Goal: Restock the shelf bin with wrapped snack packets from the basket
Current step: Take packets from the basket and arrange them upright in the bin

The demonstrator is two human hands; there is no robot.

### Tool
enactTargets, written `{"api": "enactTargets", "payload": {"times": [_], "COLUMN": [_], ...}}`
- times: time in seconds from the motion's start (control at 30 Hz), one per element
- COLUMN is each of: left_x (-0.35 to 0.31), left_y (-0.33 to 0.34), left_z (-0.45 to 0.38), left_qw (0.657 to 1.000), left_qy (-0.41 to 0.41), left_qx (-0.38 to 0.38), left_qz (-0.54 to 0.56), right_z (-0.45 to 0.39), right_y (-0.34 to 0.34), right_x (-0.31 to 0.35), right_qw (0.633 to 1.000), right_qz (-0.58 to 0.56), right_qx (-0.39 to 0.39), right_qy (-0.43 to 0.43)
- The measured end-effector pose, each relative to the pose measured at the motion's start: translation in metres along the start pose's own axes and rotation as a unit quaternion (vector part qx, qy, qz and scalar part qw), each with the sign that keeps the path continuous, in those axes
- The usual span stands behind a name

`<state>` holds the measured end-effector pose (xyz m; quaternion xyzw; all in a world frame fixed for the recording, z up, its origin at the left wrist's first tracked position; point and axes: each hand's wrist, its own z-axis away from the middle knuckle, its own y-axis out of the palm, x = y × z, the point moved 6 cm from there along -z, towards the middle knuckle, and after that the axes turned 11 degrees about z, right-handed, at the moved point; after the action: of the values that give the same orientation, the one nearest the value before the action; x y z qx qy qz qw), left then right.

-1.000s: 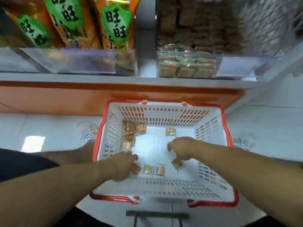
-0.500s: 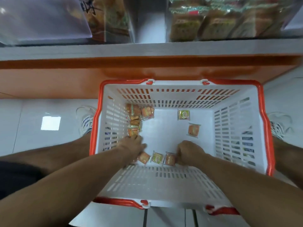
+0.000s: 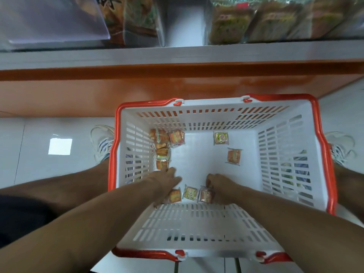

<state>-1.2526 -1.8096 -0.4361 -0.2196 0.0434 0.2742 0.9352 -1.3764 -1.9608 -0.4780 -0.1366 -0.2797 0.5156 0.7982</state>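
A white basket with a red rim (image 3: pixel 323 154) stands on the floor below the shelf. Several wrapped snack packets lie inside: a stack (image 3: pixel 162 152) along the left wall, a green one (image 3: pixel 221 138) and an orange one (image 3: pixel 234 156) towards the back right, and three in a row near the front. My left hand (image 3: pixel 167 179) reaches in with fingers stretched towards the stack, its wrist over an orange packet (image 3: pixel 175 196). My right hand (image 3: pixel 217 184) is curled, its fingers pinching the rightmost front packet (image 3: pixel 205 195). A green packet (image 3: pixel 190 193) lies between the two hands.
Above, the shelf edge (image 3: pixel 177 54) carries a clear bin (image 3: pixel 232 22) of the same wrapped snacks on the right and bagged snacks (image 3: pixel 136 18) on the left. An orange kick panel (image 3: pixel 78 91) runs under it. My shoes (image 3: pixel 102 142) flank the basket on white tiles.
My right hand has come back from the basket's middle to the front row and closed on the rightmost packet. My left hand has slid forward towards the stack. My view tilted down.
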Motion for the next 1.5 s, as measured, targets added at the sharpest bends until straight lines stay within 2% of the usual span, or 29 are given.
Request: {"api": "enactTargets", "payload": {"times": [0.17,0.3,0.43,0.53,0.67,0.77,0.87,1.03,1.17,1.3,1.4,1.5], "left_x": [0.001,0.003,-0.002,-0.008,-0.013,-0.014,-0.014,-0.013,-0.014,-0.019,-0.018,-0.023], "left_y": [0.001,0.009,0.012,0.011,0.014,0.021,0.023,0.021,0.022,0.016,-0.002,-0.037], "left_z": [-0.002,0.000,0.003,0.004,0.004,0.002,-0.003,-0.011,-0.013,-0.013,-0.003,0.022], "left_qw": [1.000,0.999,0.999,0.999,0.998,0.990,0.973,0.935,0.926,0.911,0.882,0.797], "left_qy": [-0.017,-0.015,-0.007,-0.011,-0.005,0.001,-0.012,-0.040,-0.060,-0.057,-0.017,0.060], "left_qx": [-0.003,-0.002,-0.022,-0.036,-0.016,0.005,0.005,0.002,0.015,0.005,-0.015,-0.016], "left_qz": [0.010,-0.033,-0.029,0.000,0.057,0.142,0.231,0.353,0.372,0.407,0.471,0.601], "right_z": [-0.006,-0.012,-0.006,-0.004,-0.006,-0.010,-0.014,-0.017,-0.016,-0.012,-0.002,0.019], "right_y": [0.006,-0.004,-0.008,-0.003,-0.004,-0.002,0.000,0.000,-0.001,-0.010,-0.038,-0.085], "right_x": [0.004,0.010,0.025,0.040,0.052,0.055,0.053,0.058,0.062,0.062,0.064,0.063], "right_qw": [1.000,0.997,0.999,0.998,0.998,0.996,0.990,0.997,0.996,0.987,0.986,0.998], "right_qz": [-0.021,-0.078,-0.026,0.043,-0.022,-0.081,-0.137,-0.072,-0.071,-0.151,-0.159,-0.031], "right_qx": [-0.010,-0.025,-0.024,-0.028,-0.050,-0.034,-0.008,-0.018,-0.023,-0.002,-0.006,-0.044], "right_qy": [-0.011,0.017,-0.013,-0.033,0.002,0.011,0.019,0.028,0.046,0.056,0.041,0.031]}}
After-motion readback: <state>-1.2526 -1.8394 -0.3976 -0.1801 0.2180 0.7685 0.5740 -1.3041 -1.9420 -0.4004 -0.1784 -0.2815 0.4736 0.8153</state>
